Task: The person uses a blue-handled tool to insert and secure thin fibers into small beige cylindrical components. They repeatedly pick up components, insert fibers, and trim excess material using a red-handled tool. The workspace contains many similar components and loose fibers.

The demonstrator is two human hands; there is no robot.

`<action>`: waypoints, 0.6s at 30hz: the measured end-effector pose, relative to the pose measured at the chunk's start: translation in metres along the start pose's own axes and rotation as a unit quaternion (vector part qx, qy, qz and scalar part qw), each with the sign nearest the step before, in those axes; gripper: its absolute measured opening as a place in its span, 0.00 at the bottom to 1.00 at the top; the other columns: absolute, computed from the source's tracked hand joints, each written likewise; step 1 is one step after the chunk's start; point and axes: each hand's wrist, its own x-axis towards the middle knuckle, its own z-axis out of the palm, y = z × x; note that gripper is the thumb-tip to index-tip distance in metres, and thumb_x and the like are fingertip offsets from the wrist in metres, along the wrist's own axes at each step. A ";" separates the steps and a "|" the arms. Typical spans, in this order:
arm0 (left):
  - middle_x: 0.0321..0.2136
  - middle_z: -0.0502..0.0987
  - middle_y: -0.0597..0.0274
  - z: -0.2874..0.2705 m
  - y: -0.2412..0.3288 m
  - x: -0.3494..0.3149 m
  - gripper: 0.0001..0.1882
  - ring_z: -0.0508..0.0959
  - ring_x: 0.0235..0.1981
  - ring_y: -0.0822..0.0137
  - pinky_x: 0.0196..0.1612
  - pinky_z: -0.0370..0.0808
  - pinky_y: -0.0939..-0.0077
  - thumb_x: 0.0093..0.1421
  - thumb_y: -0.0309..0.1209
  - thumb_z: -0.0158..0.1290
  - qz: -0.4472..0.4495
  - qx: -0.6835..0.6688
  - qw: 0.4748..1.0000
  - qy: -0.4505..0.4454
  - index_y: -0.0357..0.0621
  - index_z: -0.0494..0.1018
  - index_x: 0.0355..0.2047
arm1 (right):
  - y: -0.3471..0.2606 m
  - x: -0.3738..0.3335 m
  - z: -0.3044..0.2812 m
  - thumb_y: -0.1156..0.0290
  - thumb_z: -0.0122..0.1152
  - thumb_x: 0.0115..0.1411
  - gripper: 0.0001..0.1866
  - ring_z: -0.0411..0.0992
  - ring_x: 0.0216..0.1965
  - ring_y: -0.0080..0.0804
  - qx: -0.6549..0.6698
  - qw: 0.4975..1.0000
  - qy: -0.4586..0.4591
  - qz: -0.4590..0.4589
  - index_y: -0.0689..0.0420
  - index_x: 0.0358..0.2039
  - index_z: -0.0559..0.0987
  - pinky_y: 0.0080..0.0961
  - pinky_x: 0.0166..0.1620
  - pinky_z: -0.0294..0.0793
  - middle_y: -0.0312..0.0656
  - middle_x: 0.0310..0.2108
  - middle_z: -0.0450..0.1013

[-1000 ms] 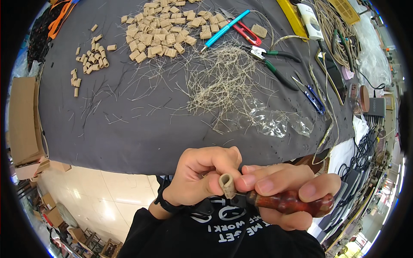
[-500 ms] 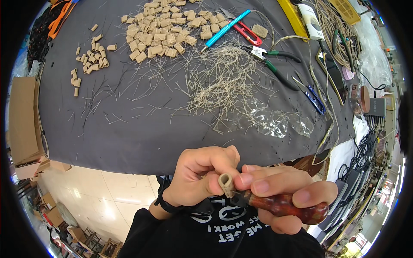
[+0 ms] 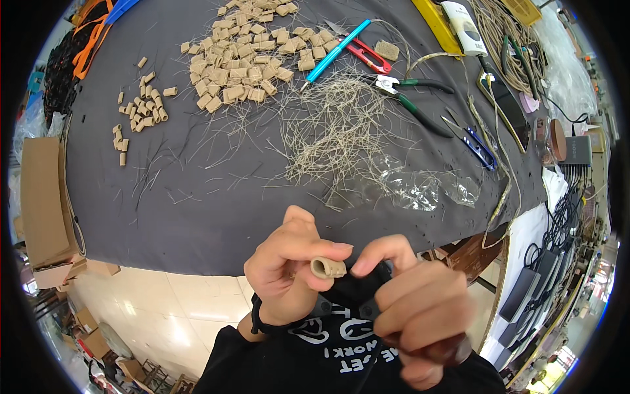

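My left hand [image 3: 282, 266] pinches a short tan tube [image 3: 331, 268] between thumb and fingers, its open end facing up and left. My right hand [image 3: 420, 295], partly smeared by motion, wraps its lower fingers round the dark red-brown wooden handle of an awl [image 3: 454, 350]. Its index finger reaches toward the tube's right end, close beside it. The awl's metal tip is hidden. Both hands are in front of the table's near edge. On the table lie a big pile of similar tan pieces [image 3: 239, 62] and a smaller group of tubes [image 3: 147, 108].
Loose thread clippings [image 3: 335, 125] spread over the grey tabletop [image 3: 197, 230]. Beyond them lie a light-blue pen-like tool [image 3: 335, 56], red-handled snips [image 3: 371, 56], green-handled pliers [image 3: 420, 108] and blue snips [image 3: 479, 150]. Clear plastic film [image 3: 413, 187] lies nearer. A cardboard box [image 3: 44, 203] stands left.
My right hand has moved down and away from the tube, taking the awl with it. The tube in my left hand has turned onto its side and shifted slightly left and up.
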 end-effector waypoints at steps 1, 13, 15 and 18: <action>0.16 0.70 0.72 -0.001 0.000 0.000 0.15 0.61 0.15 0.80 0.29 0.55 0.81 0.49 0.39 0.53 0.005 0.010 1.000 0.002 0.38 0.73 0.27 | -0.001 0.002 -0.001 0.68 0.56 0.47 0.15 0.54 0.05 0.24 -0.065 0.997 -0.037 -0.011 0.58 0.11 0.64 0.44 0.35 0.64 0.37 0.08 0.62; 0.16 0.70 0.73 0.002 -0.002 0.000 0.10 0.61 0.14 0.81 0.29 0.54 0.81 0.47 0.32 0.54 0.065 0.090 0.994 -0.011 0.40 0.72 0.28 | 0.011 -0.005 0.009 0.71 0.55 0.44 0.11 0.59 0.09 0.27 -0.059 0.992 0.055 -0.100 0.62 0.13 0.67 0.46 0.37 0.63 0.36 0.07 0.59; 0.16 0.70 0.73 0.002 -0.004 0.000 0.10 0.61 0.14 0.81 0.29 0.54 0.81 0.47 0.32 0.55 0.072 0.089 0.993 -0.006 0.40 0.72 0.28 | 0.009 -0.004 0.003 0.72 0.55 0.46 0.11 0.55 0.08 0.26 -0.056 0.995 0.016 -0.080 0.64 0.12 0.68 0.47 0.38 0.63 0.35 0.06 0.56; 0.16 0.70 0.72 0.002 -0.006 0.000 0.10 0.61 0.14 0.80 0.28 0.54 0.81 0.47 0.33 0.55 0.077 0.092 0.993 0.005 0.40 0.72 0.27 | 0.007 -0.004 0.000 0.73 0.56 0.47 0.12 0.53 0.07 0.25 -0.051 0.997 -0.010 -0.052 0.65 0.13 0.69 0.47 0.39 0.63 0.34 0.06 0.55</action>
